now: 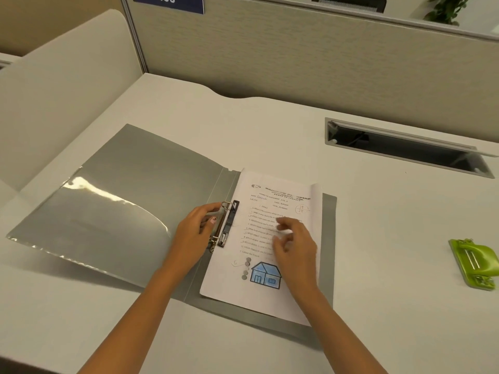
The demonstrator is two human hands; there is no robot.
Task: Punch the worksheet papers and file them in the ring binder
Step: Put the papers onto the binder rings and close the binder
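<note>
White surface [378, 238], grey binder [121, 198] open flat, left hand [195, 230] fingers pinching its rings [226, 209], right hand [295, 247] fingers loose, empty, over worksheets [270, 298], green punch [475, 263] well apart.

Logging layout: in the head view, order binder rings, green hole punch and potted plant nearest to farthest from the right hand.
1. binder rings, just left of it
2. green hole punch, far right
3. potted plant, behind the partition

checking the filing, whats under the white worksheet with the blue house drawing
The open grey ring binder: its back cover shows along the right and bottom of the worksheet. The sheet hides whatever else lies beneath it.
</note>
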